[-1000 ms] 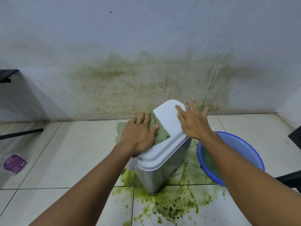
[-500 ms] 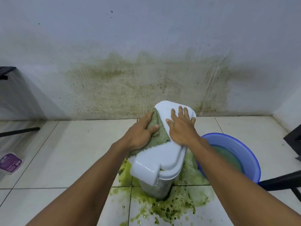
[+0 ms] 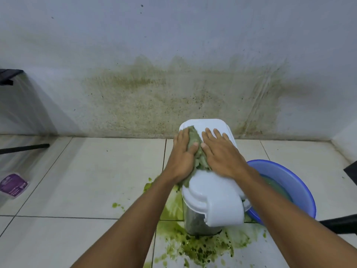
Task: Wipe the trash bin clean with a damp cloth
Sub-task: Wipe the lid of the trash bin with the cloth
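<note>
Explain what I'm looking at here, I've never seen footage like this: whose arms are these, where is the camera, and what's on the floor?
There is no machine: a person wears a camera on the head, looking forward and down, so the two bare arms reaching in from the bottom are their own. There is only this one view. The left hand presses a green cloth flat onto the white lid of a trash bin. The right hand lies flat on the lid beside it, partly over the cloth. Neither hand grips anything. The bin stands on a tiled floor in a green spill. A blue basin of cloudy water sits to its right. The wall behind is stained greenish. A purple packet lies far left.
</note>
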`<action>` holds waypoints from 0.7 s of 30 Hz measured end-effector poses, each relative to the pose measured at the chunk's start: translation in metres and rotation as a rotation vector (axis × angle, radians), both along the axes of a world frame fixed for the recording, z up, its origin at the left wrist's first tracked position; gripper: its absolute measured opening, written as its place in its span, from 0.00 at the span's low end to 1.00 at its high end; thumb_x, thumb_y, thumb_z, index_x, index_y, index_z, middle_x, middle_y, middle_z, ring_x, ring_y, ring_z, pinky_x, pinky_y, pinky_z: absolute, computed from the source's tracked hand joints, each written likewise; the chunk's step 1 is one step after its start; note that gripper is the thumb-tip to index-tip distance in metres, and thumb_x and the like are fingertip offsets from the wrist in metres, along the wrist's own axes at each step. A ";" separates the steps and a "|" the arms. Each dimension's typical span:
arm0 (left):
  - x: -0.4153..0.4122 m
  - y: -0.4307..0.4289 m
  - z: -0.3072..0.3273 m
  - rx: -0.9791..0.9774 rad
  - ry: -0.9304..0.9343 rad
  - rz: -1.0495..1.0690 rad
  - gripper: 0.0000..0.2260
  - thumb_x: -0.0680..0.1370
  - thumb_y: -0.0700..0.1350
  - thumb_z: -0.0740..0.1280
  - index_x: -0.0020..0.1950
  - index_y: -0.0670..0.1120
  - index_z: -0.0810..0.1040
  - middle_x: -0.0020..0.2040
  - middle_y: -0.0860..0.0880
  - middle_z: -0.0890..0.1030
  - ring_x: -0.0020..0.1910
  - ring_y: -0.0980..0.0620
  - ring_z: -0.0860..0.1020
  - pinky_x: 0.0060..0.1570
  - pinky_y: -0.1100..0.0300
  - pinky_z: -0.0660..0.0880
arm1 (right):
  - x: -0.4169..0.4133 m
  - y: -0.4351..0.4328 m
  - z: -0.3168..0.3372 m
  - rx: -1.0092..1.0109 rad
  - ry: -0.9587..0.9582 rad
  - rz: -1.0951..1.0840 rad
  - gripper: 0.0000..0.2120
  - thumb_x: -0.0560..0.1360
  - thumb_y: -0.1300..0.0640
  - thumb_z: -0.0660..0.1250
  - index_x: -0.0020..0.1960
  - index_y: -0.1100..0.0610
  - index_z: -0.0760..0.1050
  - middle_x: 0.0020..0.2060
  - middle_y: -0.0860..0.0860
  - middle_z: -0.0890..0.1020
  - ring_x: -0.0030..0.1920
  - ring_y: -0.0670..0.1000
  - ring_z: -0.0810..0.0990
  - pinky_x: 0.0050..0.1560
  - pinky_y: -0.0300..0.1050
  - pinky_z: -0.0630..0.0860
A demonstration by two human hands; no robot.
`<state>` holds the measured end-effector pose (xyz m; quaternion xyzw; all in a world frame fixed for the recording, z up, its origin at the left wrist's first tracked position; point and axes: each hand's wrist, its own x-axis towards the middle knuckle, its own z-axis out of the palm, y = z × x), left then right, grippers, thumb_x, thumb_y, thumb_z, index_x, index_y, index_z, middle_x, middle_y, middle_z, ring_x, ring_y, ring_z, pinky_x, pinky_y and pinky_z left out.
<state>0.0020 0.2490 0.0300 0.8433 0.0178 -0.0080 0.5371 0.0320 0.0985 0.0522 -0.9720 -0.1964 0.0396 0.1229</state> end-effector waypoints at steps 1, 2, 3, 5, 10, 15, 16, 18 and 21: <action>0.016 0.003 0.003 0.003 0.017 0.001 0.27 0.87 0.51 0.55 0.84 0.51 0.49 0.84 0.54 0.47 0.82 0.54 0.41 0.80 0.53 0.41 | 0.000 0.001 0.000 0.008 0.000 0.001 0.26 0.86 0.50 0.45 0.82 0.56 0.50 0.82 0.51 0.50 0.82 0.53 0.46 0.80 0.49 0.41; 0.030 0.005 0.006 0.000 0.032 0.004 0.27 0.87 0.50 0.55 0.84 0.51 0.49 0.84 0.53 0.48 0.83 0.53 0.42 0.80 0.52 0.42 | -0.001 0.002 -0.001 0.012 -0.006 0.004 0.25 0.86 0.51 0.45 0.82 0.56 0.51 0.82 0.51 0.51 0.82 0.52 0.46 0.80 0.48 0.41; 0.041 0.006 0.009 -0.007 0.039 0.010 0.27 0.87 0.50 0.55 0.84 0.51 0.50 0.84 0.52 0.48 0.83 0.51 0.42 0.80 0.51 0.42 | -0.001 0.002 -0.002 0.010 -0.010 0.007 0.25 0.86 0.51 0.45 0.82 0.56 0.51 0.82 0.50 0.51 0.82 0.52 0.46 0.80 0.48 0.41; 0.045 0.005 0.011 -0.039 0.032 0.037 0.26 0.87 0.50 0.55 0.84 0.51 0.51 0.84 0.52 0.50 0.83 0.51 0.45 0.81 0.49 0.44 | 0.000 0.001 -0.002 0.036 -0.004 0.002 0.25 0.86 0.51 0.44 0.82 0.55 0.52 0.82 0.49 0.52 0.82 0.50 0.47 0.80 0.47 0.41; -0.039 -0.006 -0.005 -0.099 -0.046 0.045 0.27 0.85 0.55 0.55 0.84 0.57 0.51 0.83 0.60 0.50 0.82 0.60 0.45 0.80 0.54 0.46 | 0.000 0.004 -0.003 0.142 -0.004 -0.051 0.25 0.86 0.51 0.45 0.81 0.56 0.56 0.81 0.50 0.56 0.81 0.50 0.49 0.80 0.46 0.41; -0.016 -0.004 -0.010 -0.117 -0.036 0.041 0.27 0.86 0.51 0.56 0.84 0.55 0.50 0.84 0.58 0.49 0.82 0.59 0.43 0.81 0.53 0.43 | 0.001 0.006 -0.003 0.056 -0.002 -0.030 0.25 0.86 0.51 0.45 0.81 0.57 0.54 0.82 0.52 0.53 0.82 0.52 0.48 0.80 0.49 0.42; 0.004 -0.002 -0.006 -0.108 -0.018 0.042 0.27 0.86 0.50 0.55 0.84 0.54 0.50 0.84 0.56 0.49 0.82 0.56 0.44 0.81 0.52 0.43 | 0.001 0.006 -0.003 0.046 -0.004 -0.030 0.25 0.86 0.51 0.45 0.82 0.57 0.53 0.82 0.52 0.53 0.82 0.52 0.48 0.80 0.50 0.42; 0.040 0.004 0.002 -0.079 0.014 0.048 0.26 0.87 0.49 0.54 0.84 0.51 0.50 0.84 0.52 0.50 0.83 0.53 0.46 0.81 0.51 0.44 | 0.000 0.006 -0.005 0.027 -0.005 -0.024 0.25 0.86 0.51 0.45 0.82 0.57 0.52 0.82 0.51 0.52 0.82 0.52 0.47 0.80 0.49 0.42; 0.054 0.007 0.003 -0.055 0.034 0.030 0.26 0.87 0.50 0.53 0.84 0.50 0.49 0.84 0.52 0.50 0.83 0.51 0.46 0.81 0.48 0.45 | 0.006 0.000 -0.001 0.061 0.058 0.019 0.26 0.86 0.51 0.48 0.82 0.56 0.51 0.82 0.49 0.50 0.82 0.49 0.45 0.80 0.46 0.40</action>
